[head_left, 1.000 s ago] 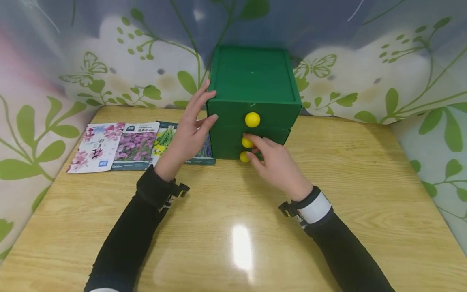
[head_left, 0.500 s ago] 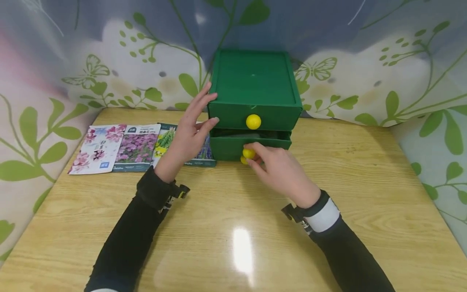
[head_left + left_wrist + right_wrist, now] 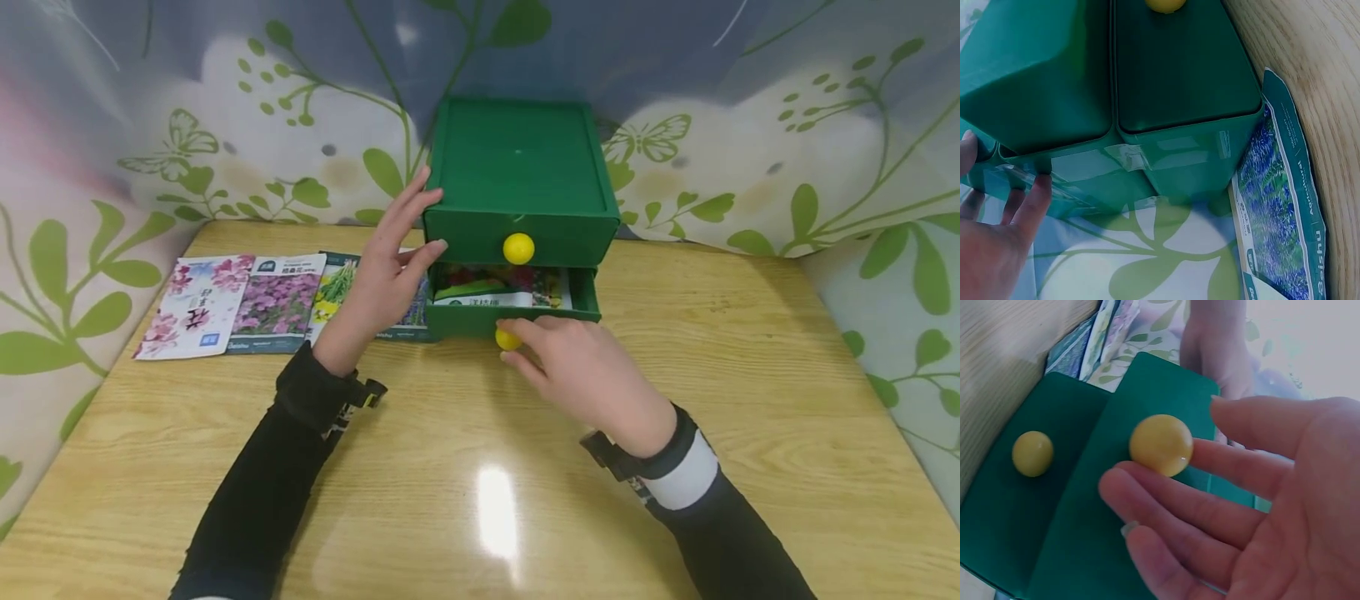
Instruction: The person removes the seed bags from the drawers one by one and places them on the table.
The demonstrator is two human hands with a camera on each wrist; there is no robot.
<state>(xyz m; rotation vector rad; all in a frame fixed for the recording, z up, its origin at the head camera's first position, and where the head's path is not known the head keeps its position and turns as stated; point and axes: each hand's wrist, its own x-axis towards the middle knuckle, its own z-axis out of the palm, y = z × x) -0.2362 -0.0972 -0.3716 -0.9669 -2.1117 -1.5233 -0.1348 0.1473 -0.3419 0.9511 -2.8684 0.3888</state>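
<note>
A green drawer cabinet [image 3: 517,158] with yellow ball knobs stands against the wall covering. The drawer [image 3: 457,323] under the top one is pulled out, and flower seed packets [image 3: 487,292] lie inside it. My right hand [image 3: 585,367] has its index finger and thumb at that drawer's yellow knob [image 3: 507,337]; in the right wrist view the fingers curl behind the knob [image 3: 1161,445] and the thumb stands off it. A lower knob [image 3: 1033,454] sits on the closed bottom drawer. My left hand [image 3: 378,279] rests its straight fingers against the cabinet's left side.
Several flower seed packets lie in an overlapping row left of the cabinet, among them a pink-flowered packet [image 3: 273,304] and a white one [image 3: 195,307]. A blue-flowered packet [image 3: 1275,206] lies right beside the cabinet. The wooden table [image 3: 420,467] extends in front.
My right hand has drawn the drawer below the top one out toward me, and the packets in it have come into view. My left hand stays at the cabinet's side.
</note>
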